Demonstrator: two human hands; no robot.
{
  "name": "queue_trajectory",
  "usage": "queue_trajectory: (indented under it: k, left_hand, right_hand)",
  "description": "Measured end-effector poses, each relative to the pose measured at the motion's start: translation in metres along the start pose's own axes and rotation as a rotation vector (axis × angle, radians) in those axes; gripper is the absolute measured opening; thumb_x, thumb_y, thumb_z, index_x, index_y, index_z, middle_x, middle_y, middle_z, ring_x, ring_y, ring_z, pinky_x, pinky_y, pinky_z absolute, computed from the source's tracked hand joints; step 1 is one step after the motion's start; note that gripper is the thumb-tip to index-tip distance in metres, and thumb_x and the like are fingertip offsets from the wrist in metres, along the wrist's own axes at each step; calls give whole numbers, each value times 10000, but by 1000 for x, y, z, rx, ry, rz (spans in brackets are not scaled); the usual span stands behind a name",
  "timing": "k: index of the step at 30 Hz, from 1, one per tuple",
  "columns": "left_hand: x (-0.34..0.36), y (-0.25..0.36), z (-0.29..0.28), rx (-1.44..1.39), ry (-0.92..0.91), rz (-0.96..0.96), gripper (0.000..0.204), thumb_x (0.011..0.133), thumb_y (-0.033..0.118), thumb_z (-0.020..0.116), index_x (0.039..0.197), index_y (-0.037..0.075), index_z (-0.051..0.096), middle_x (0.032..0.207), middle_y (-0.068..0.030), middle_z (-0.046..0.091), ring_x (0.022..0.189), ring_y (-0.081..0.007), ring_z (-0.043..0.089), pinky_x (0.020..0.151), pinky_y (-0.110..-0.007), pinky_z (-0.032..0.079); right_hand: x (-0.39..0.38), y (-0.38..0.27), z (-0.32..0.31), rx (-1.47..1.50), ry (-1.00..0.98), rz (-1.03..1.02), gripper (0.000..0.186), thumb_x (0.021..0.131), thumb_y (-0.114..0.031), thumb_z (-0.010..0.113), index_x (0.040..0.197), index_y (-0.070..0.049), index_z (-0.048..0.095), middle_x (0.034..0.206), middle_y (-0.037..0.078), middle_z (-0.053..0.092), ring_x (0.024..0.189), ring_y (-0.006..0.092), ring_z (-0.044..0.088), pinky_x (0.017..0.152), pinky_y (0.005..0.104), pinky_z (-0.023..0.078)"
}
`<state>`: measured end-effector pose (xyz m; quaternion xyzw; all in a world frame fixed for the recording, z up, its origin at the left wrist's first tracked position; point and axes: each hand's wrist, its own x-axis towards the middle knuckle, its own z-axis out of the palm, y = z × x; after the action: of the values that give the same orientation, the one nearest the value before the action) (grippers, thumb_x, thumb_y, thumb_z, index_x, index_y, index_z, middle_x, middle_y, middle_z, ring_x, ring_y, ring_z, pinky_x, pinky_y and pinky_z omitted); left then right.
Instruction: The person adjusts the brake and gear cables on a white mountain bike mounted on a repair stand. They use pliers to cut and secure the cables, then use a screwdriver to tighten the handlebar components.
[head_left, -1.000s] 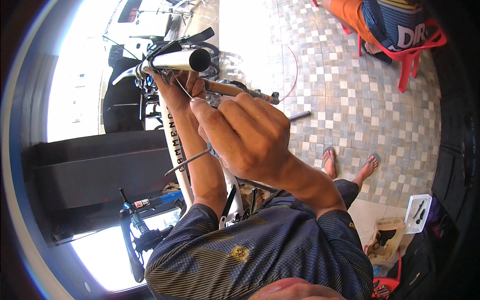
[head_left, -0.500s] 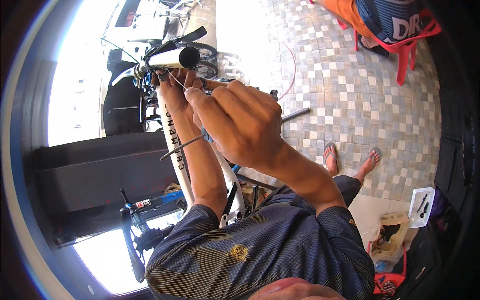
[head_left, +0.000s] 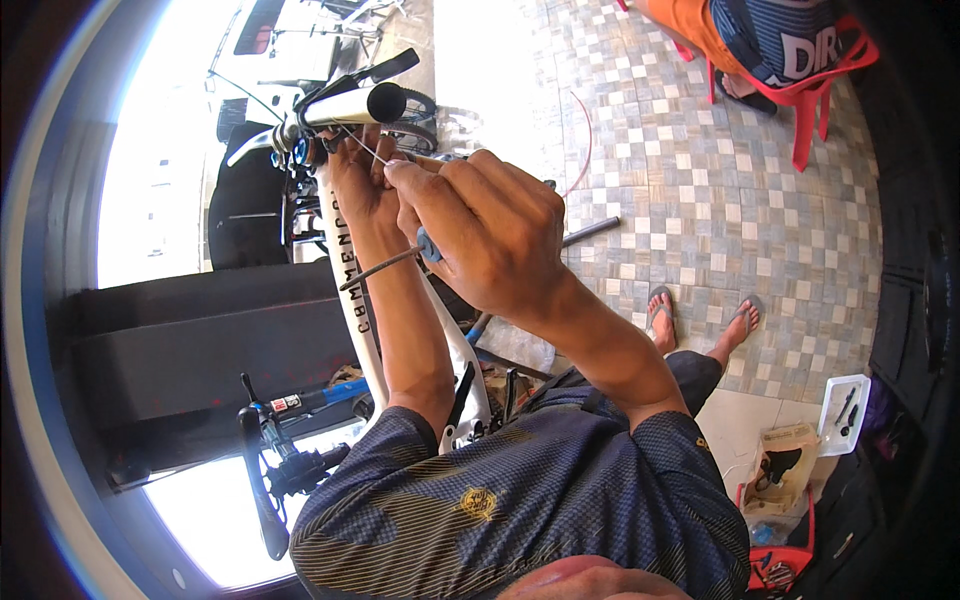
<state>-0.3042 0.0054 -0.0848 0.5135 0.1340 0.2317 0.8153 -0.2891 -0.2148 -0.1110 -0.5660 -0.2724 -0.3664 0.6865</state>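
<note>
My right hand (head_left: 490, 235) is closed, thumb and forefinger pinching a thin pale cable (head_left: 366, 146) that runs up to the handlebar. A thin dark metal tool (head_left: 382, 265) with a blue part (head_left: 428, 246) sticks out from under its palm; its exact kind is hidden. My left hand (head_left: 362, 180) is up under the white handlebar end (head_left: 350, 107), next to the brake lever (head_left: 250, 148). Its fingers are bent and partly hidden, so what they hold cannot be made out. Both hands work above the white bicycle frame (head_left: 352, 260).
A blue-and-black fork or shock (head_left: 335, 395) and a crank (head_left: 262, 480) are at the lower left. A thin reddish cable (head_left: 588, 140) curves over the tiled floor (head_left: 660, 200). A person sits on a red chair (head_left: 825, 95); a white tray (head_left: 843, 415) lies at right.
My right hand has shifted slightly up, and the tool under it has swung a little. The handlebar end has moved slightly right and up. My left hand stays beneath it.
</note>
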Motion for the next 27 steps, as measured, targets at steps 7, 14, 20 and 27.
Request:
queue_trajectory:
  k: [7, 14, 20, 27]
  left_hand:
    - [-8, -7, 35, 54, 154, 67, 459, 1044, 413, 468, 1103, -26, 585, 1000, -161, 696, 474, -72, 349, 408, -211, 336]
    - [-6, -9, 37, 110, 279, 105, 434, 1044, 414, 475, 1131, 5, 592, 1096, -179, 700, 515, -78, 439, 410, -222, 370]
    - [2, -4, 15, 116, 148, 84, 358, 1052, 362, 449, 1100, 35, 587, 1040, -149, 704, 517, -74, 457, 353, -182, 297]
    - [1, -5, 16, 76, 120, 60, 450, 1042, 448, 477, 1151, 25, 588, 1036, -140, 709, 511, -58, 453, 326, -176, 252]
  right_hand:
    - [0, 1, 4, -11, -6, 11, 286, 698, -18, 757, 978, -36, 701, 693, 5, 619, 563, 138, 563, 484, 263, 443]
    - [4, -1, -1, -21, 22, 5, 255, 710, -31, 756, 959, -44, 704, 685, 3, 611, 567, 143, 570, 482, 272, 451]
    - [4, 1, 1, -18, 0, 19, 270, 706, -37, 763, 967, -54, 699, 686, -1, 612, 579, 150, 590, 490, 275, 459]
    - [4, 0, 4, -10, -16, 26, 282, 700, -35, 761, 974, -58, 695, 675, -13, 597, 589, 148, 598, 495, 278, 461]
